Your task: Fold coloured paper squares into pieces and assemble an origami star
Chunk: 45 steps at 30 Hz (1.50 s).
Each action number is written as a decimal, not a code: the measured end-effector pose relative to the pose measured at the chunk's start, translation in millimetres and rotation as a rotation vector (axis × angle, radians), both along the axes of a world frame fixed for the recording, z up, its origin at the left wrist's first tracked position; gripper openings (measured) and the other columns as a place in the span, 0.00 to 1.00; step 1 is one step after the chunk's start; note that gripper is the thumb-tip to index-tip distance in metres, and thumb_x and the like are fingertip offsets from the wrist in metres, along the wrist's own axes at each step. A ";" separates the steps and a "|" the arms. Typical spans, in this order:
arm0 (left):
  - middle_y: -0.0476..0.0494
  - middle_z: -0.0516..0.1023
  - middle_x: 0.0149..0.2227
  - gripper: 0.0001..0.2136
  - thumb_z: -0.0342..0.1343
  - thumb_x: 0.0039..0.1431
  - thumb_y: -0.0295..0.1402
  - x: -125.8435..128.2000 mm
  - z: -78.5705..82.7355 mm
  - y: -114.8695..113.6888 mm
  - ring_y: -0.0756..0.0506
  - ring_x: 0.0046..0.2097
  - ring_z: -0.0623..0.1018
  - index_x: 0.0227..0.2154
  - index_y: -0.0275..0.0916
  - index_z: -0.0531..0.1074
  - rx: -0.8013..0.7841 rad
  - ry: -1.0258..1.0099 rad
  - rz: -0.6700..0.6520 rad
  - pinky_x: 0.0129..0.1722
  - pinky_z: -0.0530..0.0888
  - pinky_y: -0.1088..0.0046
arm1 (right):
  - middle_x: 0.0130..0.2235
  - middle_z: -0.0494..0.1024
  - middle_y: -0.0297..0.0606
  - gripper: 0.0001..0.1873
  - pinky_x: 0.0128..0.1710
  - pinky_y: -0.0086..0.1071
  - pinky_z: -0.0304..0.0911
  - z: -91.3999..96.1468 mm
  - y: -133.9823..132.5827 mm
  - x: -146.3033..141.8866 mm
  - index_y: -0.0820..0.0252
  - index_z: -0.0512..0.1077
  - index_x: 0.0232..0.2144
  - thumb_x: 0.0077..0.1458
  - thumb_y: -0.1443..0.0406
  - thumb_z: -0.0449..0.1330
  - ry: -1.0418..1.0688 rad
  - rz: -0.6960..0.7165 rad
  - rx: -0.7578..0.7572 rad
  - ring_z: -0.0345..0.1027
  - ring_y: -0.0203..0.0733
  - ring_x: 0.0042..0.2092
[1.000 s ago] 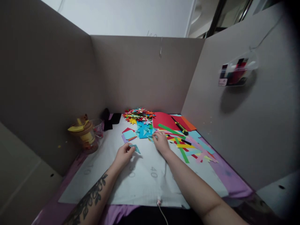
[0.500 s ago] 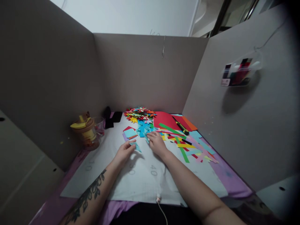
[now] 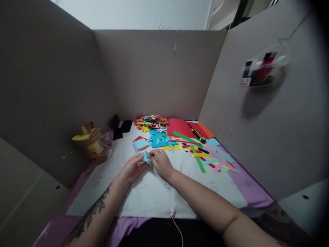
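My left hand (image 3: 132, 167) and my right hand (image 3: 160, 163) meet over the white mat (image 3: 180, 192), both pinching small folded light-blue paper pieces (image 3: 147, 157) between their fingertips. Just beyond them lie more blue folded pieces (image 3: 158, 140) and a small stack of paper squares (image 3: 140, 143). Farther back sits a heap of multicoloured paper stars (image 3: 151, 122).
Coloured paper strips (image 3: 205, 156) and red and orange sheets (image 3: 183, 127) with a yellow-black utility knife (image 3: 196, 134) lie at the right. A yellow-lidded jar (image 3: 88, 142) and a black object (image 3: 120, 126) stand at the left. Grey cardboard walls (image 3: 159, 75) enclose the desk.
My right hand drew back from the blue pile with a piece and came left to meet my left hand, which lifted its blue piece slightly. The view shifted a little.
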State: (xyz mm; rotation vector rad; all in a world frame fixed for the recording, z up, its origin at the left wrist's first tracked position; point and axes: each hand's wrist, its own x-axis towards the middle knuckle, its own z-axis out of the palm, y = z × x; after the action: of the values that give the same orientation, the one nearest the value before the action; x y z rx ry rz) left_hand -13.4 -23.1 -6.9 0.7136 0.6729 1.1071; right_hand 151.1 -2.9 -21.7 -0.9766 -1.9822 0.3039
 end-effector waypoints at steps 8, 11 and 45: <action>0.43 0.77 0.36 0.07 0.60 0.51 0.30 4.7 6.1 -5.8 0.47 0.37 0.76 0.34 0.35 0.73 0.034 0.055 -0.099 0.42 0.72 0.69 | 0.35 0.70 0.35 0.05 0.43 0.32 0.61 5.2 4.6 5.3 0.57 0.72 0.30 0.50 0.70 0.58 0.249 0.123 -0.171 0.64 0.39 0.41; 0.44 0.77 0.34 0.08 0.61 0.49 0.33 5.2 2.5 -2.0 0.48 0.35 0.75 0.32 0.35 0.73 0.095 0.192 0.025 0.38 0.72 0.72 | 0.35 0.70 0.35 0.02 0.37 0.30 0.61 8.0 6.5 10.2 0.58 0.71 0.27 0.50 0.68 0.58 0.328 0.094 -0.224 0.65 0.38 0.39; 0.52 0.66 0.18 0.11 0.54 0.50 0.40 9.5 -1.1 -3.8 0.52 0.22 0.65 0.22 0.37 0.68 0.483 1.053 0.316 0.21 0.60 0.77 | 0.29 0.76 0.34 0.06 0.31 0.29 0.63 5.5 -4.0 6.0 0.60 0.73 0.29 0.48 0.65 0.57 0.398 0.025 -0.327 0.69 0.37 0.30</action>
State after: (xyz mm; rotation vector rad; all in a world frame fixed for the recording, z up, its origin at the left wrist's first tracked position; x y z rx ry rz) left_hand -3.9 -26.9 -7.9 1.6927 1.4606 1.1491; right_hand 157.1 -6.8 -16.1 -1.0018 -1.6082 0.7928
